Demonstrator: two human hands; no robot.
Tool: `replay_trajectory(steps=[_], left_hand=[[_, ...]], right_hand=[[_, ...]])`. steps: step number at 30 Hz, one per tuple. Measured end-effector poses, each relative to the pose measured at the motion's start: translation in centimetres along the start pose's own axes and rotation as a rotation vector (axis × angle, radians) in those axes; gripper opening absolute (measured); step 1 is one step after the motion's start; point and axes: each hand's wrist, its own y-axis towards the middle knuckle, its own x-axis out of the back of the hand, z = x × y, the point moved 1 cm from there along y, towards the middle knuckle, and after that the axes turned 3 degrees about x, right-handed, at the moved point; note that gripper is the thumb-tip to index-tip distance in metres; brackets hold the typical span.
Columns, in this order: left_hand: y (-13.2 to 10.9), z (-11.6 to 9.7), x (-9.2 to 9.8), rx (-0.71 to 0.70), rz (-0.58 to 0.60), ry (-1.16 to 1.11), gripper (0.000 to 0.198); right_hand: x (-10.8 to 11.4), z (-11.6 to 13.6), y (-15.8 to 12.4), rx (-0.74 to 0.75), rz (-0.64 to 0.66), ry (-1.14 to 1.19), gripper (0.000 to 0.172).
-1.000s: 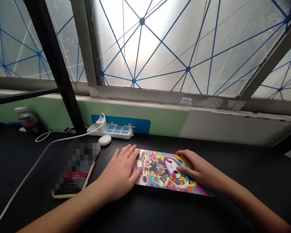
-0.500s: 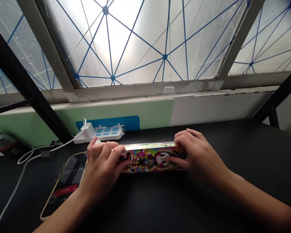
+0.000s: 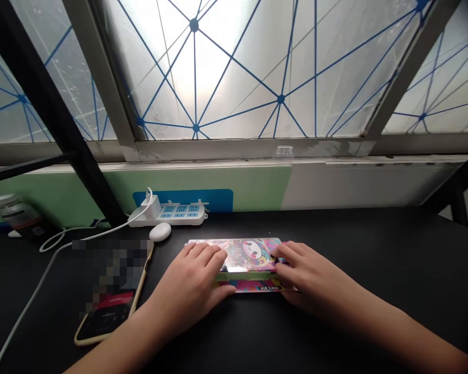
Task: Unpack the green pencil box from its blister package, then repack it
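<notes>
A colourful cartoon-printed pencil box (image 3: 246,254) lies on the black desk (image 3: 374,270) in front of me. My left hand (image 3: 193,283) rests on its left end, fingers over the lid and thumb against the front edge. On the right end sits my right hand (image 3: 306,275), fingers curled over the lid and thumb at the front. Both hands grip the box. A yellow-green seam shows between the lid and the base along the front.
A phone (image 3: 107,296) in a tan case lies left of my left hand. Behind it are a white earbud case (image 3: 160,231), a white power strip (image 3: 171,213) with a plugged charger and cable (image 3: 54,244), and a bottle (image 3: 17,213) at far left. A window fills the wall above.
The pencil box, lying flat with its lid up a second ago, was tipped up on its edge and has come back down flat. Both hands stayed on its ends.
</notes>
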Motion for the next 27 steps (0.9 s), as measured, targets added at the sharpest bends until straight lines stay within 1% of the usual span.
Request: replay_trajectory(steps=[2, 4, 6, 8, 11, 13, 14, 15, 16, 18, 19, 20, 22, 24, 27], left_hand=[[0.0, 0.3, -0.2, 0.069, 0.008, 0.048, 0.056], [-0.2, 0.7, -0.8, 0.138, 0.052, 0.095, 0.069], [-0.3, 0.9, -1.3, 0.176, 0.127, 0.114, 0.071], [-0.4, 1.0, -1.4, 0.193, 0.179, 0.111, 0.069], [-0.3, 1.0, -0.9, 0.225, 0.166, 0.092, 0.076], [-0.3, 0.8, -0.6, 0.24, 0.129, 0.073, 0.084], [-0.3, 0.7, -0.6, 0.24, 0.104, 0.067, 0.087], [-0.3, 0.5, -0.6, 0.232, 0.073, 0.065, 0.088], [-0.4, 0.3, -0.6, 0.216, 0.034, 0.071, 0.088], [-0.6, -0.2, -0.6, 0.168, -0.05, 0.097, 0.084], [-0.7, -0.4, -0.7, 0.142, -0.087, 0.112, 0.082], [-0.8, -0.5, -0.7, 0.12, -0.116, 0.121, 0.081], [-0.9, -0.7, -0.6, 0.094, -0.143, 0.12, 0.082], [-0.9, -0.8, -0.4, 0.084, -0.149, 0.102, 0.083], [-0.9, -0.7, 0.1, 0.062, -0.148, 0.084, 0.085]], right_hand=[[0.3, 0.1, -0.1, 0.003, 0.013, 0.037, 0.012], [0.6, 0.3, -0.2, 0.006, 0.045, 0.084, 0.006], [0.8, 0.5, -0.2, 0.008, 0.081, 0.128, 0.004], [0.9, 0.4, -0.1, 0.004, 0.101, 0.166, 0.008], [0.7, -0.2, 0.1, -0.048, 0.096, 0.27, 0.017], [0.2, -1.0, 0.1, -0.151, 0.043, 0.368, 0.021], [0.0, -1.6, 0.0, -0.21, -0.003, 0.399, 0.024], [-0.3, -2.1, -0.2, -0.258, -0.046, 0.412, 0.034], [-0.5, -2.7, -0.3, -0.293, -0.073, 0.407, 0.048], [-0.7, -3.6, -0.7, -0.323, -0.063, 0.378, 0.079], [-0.7, -3.9, -0.8, -0.327, -0.034, 0.366, 0.089], [-0.6, -4.1, -0.9, -0.329, -0.005, 0.357, 0.095], [-0.2, -4.2, -1.0, -0.318, 0.018, 0.338, 0.097], [0.2, -3.9, -0.8, -0.284, 0.001, 0.303, 0.098], [0.8, -3.1, -0.6, -0.235, -0.06, 0.221, 0.104]])
